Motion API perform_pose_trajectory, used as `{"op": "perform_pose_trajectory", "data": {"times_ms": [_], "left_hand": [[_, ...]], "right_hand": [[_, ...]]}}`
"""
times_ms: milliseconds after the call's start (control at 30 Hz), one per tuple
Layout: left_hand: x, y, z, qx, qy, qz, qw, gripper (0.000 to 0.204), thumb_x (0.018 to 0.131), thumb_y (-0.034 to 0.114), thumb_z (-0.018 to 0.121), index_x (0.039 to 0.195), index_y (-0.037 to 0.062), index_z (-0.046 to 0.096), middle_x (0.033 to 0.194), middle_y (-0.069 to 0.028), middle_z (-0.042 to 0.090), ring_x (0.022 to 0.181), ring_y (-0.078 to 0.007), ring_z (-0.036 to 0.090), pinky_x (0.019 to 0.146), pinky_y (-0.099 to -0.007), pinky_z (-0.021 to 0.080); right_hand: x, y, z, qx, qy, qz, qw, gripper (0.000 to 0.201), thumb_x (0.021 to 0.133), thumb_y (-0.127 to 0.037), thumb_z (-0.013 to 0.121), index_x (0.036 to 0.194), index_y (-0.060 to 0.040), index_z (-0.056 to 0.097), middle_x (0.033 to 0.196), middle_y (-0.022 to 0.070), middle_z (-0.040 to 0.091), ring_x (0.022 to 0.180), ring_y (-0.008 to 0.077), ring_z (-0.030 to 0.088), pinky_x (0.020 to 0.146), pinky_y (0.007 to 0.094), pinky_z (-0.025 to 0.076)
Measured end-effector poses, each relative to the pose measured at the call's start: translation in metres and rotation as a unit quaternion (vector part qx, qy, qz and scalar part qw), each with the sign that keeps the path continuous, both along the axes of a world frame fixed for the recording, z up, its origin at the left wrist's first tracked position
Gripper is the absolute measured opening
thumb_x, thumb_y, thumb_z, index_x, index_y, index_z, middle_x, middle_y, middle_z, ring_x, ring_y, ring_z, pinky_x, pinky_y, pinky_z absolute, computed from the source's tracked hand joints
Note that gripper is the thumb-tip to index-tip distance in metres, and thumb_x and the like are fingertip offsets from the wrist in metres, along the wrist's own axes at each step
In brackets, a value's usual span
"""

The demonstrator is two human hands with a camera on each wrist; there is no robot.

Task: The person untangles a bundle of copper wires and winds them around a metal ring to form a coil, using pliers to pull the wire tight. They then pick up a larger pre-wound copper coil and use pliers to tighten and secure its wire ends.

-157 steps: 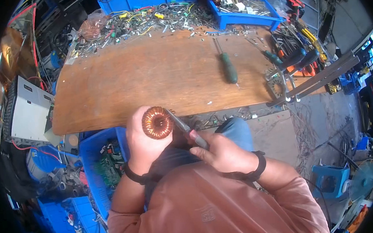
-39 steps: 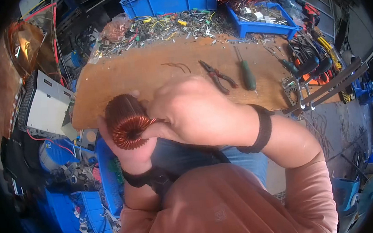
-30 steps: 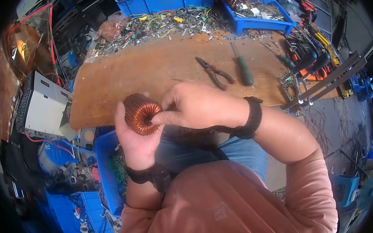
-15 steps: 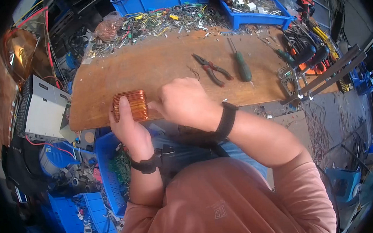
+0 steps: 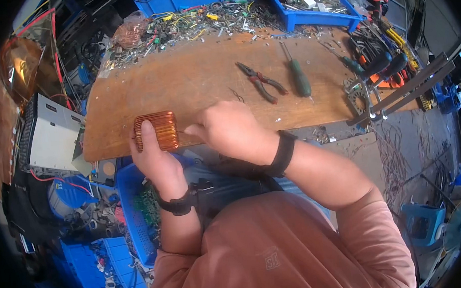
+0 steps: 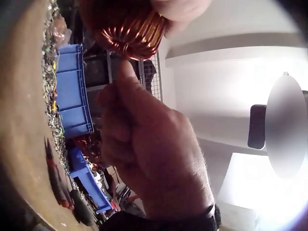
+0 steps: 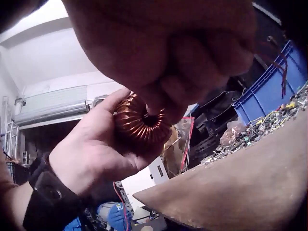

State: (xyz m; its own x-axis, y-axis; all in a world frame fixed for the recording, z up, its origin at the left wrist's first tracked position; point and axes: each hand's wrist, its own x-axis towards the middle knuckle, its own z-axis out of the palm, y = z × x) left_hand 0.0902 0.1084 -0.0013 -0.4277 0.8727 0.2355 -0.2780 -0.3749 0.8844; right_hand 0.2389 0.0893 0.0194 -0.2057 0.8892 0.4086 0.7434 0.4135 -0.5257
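the left hand [image 5: 154,154] has its grip wrapped round a copper coil [image 5: 156,131] at the near left edge of the tabletop [image 5: 183,83]. the right hand [image 5: 229,129], fingers curled, pinches the coil's right end. pliers [image 5: 261,81] lie farther right.

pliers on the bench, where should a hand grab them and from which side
Best taken by the two red handles, from above. The pliers lie flat on the wooden bench, handles spread toward the green screwdriver and jaws pointing away to the upper left. A hand closing over both handles near their middle would probably squeeze them together; the bench around them looks free enough to reach.
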Motion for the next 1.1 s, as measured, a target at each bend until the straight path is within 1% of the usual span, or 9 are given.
{"op": "perform_pose_trajectory", "data": {"times_ms": [100, 200, 300, 400, 500, 600, 700, 900, 1100], "left_hand": [[0.007, -0.005, 0.004, -0.019, 0.024, 0.025, 0.999, 0.039, 0.088, 0.018, 0.065, 0.117, -0.0035, 0.052, 0.105, -0.0092, 0.060, 0.089, -0.0161, 0.059, 0.080, -0.0289, 0.049], [0.007, -0.004, -0.001, -0.018, 0.088, 0.063, 0.994, 0.037, 0.090, 0.019, 0.063, 0.117, -0.0033, 0.053, 0.105, -0.0101, 0.060, 0.089, -0.0170, 0.060, 0.079, -0.0296, 0.049], [-0.015, 0.001, -0.001, -0.015, -0.078, -0.103, 0.992, 0.034, 0.091, 0.020, 0.060, 0.115, -0.0032, 0.053, 0.105, -0.0098, 0.061, 0.091, -0.0185, 0.061, 0.079, -0.0322, 0.050], [-0.011, -0.004, 0.011, -0.014, -0.154, -0.085, 0.984, 0.033, 0.094, 0.025, 0.055, 0.112, -0.0024, 0.055, 0.102, -0.0098, 0.062, 0.092, -0.0207, 0.061, 0.079, -0.0350, 0.050], [-0.019, -0.008, 0.012, -0.039, -0.208, -0.159, 0.964, 0.035, 0.095, 0.030, 0.050, 0.109, -0.0019, 0.056, 0.101, -0.0104, 0.062, 0.093, -0.0221, 0.061, 0.081, -0.0361, 0.050], [-0.019, -0.007, 0.001, -0.039, -0.218, -0.203, 0.954, 0.037, 0.095, 0.035, 0.049, 0.111, 0.0022, 0.055, 0.102, -0.0126, 0.061, 0.092, -0.0251, 0.061, 0.074, -0.0402, 0.053], [-0.003, -0.011, -0.002, -0.076, -0.231, -0.148, 0.959, 0.037, 0.093, 0.036, 0.050, 0.108, 0.0026, 0.056, 0.099, -0.0122, 0.061, 0.089, -0.0261, 0.062, 0.071, -0.0420, 0.054], [0.007, -0.018, -0.001, -0.128, -0.239, -0.233, 0.934, 0.039, 0.092, 0.039, 0.050, 0.104, 0.0029, 0.056, 0.094, -0.0115, 0.062, 0.079, -0.0265, 0.063, 0.063, -0.0423, 0.052], [0.011, -0.018, -0.007, -0.128, -0.228, -0.223, 0.939, 0.037, 0.091, 0.037, 0.053, 0.103, 0.0032, 0.056, 0.094, -0.0094, 0.061, 0.085, -0.0236, 0.062, 0.070, -0.0391, 0.052]], "right_hand": [[-0.005, 0.000, -0.005, 0.003, -0.046, -0.039, 0.998, 0.032, 0.083, -0.032, 0.063, 0.066, -0.0045, 0.067, 0.062, 0.0166, 0.061, 0.062, 0.0341, 0.063, 0.059, 0.0439, 0.050], [-0.009, -0.002, -0.009, 0.005, -0.046, -0.058, 0.997, 0.033, 0.083, -0.032, 0.062, 0.066, -0.0047, 0.066, 0.062, 0.0163, 0.061, 0.060, 0.0336, 0.063, 0.056, 0.0433, 0.049], [-0.008, -0.009, -0.007, 0.049, -0.050, -0.042, 0.997, 0.029, 0.081, -0.030, 0.063, 0.065, -0.0054, 0.064, 0.062, 0.0139, 0.061, 0.059, 0.0324, 0.062, 0.055, 0.0423, 0.048], [0.008, -0.017, -0.003, 0.120, -0.047, -0.004, 0.992, 0.026, 0.079, -0.026, 0.065, 0.064, -0.0059, 0.061, 0.061, 0.0113, 0.060, 0.058, 0.0315, 0.060, 0.053, 0.0416, 0.047], [0.015, -0.023, -0.007, 0.158, -0.007, 0.007, 0.987, 0.021, 0.074, -0.020, 0.070, 0.062, -0.0066, 0.059, 0.058, 0.0096, 0.056, 0.055, 0.0304, 0.057, 0.051, 0.0399, 0.045], [0.020, -0.033, -0.008, 0.162, -0.005, 0.002, 0.987, 0.023, 0.075, -0.022, 0.069, 0.061, -0.0080, 0.057, 0.057, 0.0092, 0.055, 0.055, 0.0291, 0.057, 0.052, 0.0397, 0.045], [0.019, -0.042, -0.010, 0.159, -0.007, -0.024, 0.987, 0.023, 0.075, -0.022, 0.069, 0.061, -0.0090, 0.056, 0.056, 0.0088, 0.055, 0.055, 0.0284, 0.057, 0.051, 0.0396, 0.045], [0.015, -0.052, -0.018, 0.148, 0.024, -0.046, 0.988, 0.023, 0.074, -0.022, 0.069, 0.062, -0.0085, 0.056, 0.056, 0.0096, 0.054, 0.053, 0.0294, 0.056, 0.048, 0.0397, 0.045], [0.019, -0.053, -0.017, 0.137, 0.013, -0.042, 0.990, 0.021, 0.075, -0.022, 0.069, 0.063, -0.0081, 0.057, 0.058, 0.0101, 0.056, 0.053, 0.0301, 0.058, 0.049, 0.0398, 0.046]]}}
